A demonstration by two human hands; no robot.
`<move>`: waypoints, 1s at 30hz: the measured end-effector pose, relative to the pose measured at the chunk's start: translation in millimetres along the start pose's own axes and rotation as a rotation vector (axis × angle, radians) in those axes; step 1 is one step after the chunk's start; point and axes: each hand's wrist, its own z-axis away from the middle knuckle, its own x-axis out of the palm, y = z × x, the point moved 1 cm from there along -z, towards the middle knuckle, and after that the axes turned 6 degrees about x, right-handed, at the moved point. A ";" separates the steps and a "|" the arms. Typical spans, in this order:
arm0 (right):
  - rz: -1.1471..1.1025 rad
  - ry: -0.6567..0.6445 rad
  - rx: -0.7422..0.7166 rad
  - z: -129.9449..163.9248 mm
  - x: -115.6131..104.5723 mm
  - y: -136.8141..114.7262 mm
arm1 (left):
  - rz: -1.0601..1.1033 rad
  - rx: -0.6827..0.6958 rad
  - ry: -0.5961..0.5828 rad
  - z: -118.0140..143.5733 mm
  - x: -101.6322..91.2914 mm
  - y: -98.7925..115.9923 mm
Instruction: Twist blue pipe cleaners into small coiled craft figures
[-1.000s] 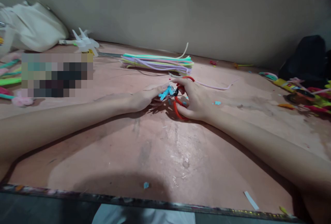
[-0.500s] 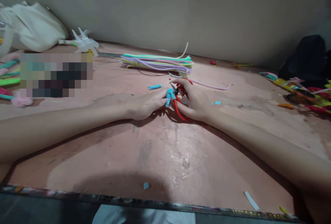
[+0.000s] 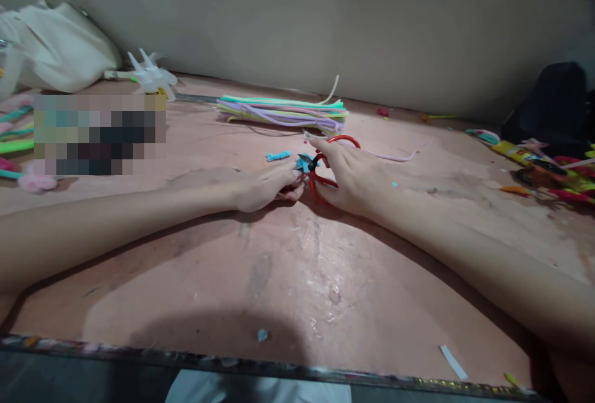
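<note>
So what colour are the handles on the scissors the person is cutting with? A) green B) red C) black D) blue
B. The scissors in the right hand have red loop handles, one loop showing above the fingers, while the left hand pinches a small blue fuzzy piece at the blades.

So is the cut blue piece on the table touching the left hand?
Apart. The head view shows the blue piece lying alone, with bare table between it and the left hand.
</note>
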 end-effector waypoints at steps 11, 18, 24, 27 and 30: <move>0.236 -0.127 0.127 0.7 -10.2 -12.6 | -0.025 0.003 0.045 -0.6 -0.7 -3.3; 0.355 -0.169 0.091 3.3 -11.1 -8.4 | 0.005 0.000 0.043 -1.3 -0.9 0.0; 0.360 -0.209 0.080 3.8 -17.0 -11.4 | -0.006 -0.021 0.046 -1.6 0.0 2.0; 0.378 -0.254 0.053 4.8 -16.9 -8.9 | -0.017 -0.024 0.032 -1.6 0.0 0.6; 0.363 -0.242 0.055 4.7 -11.5 -3.9 | -0.008 -0.020 0.044 -1.6 0.1 -1.7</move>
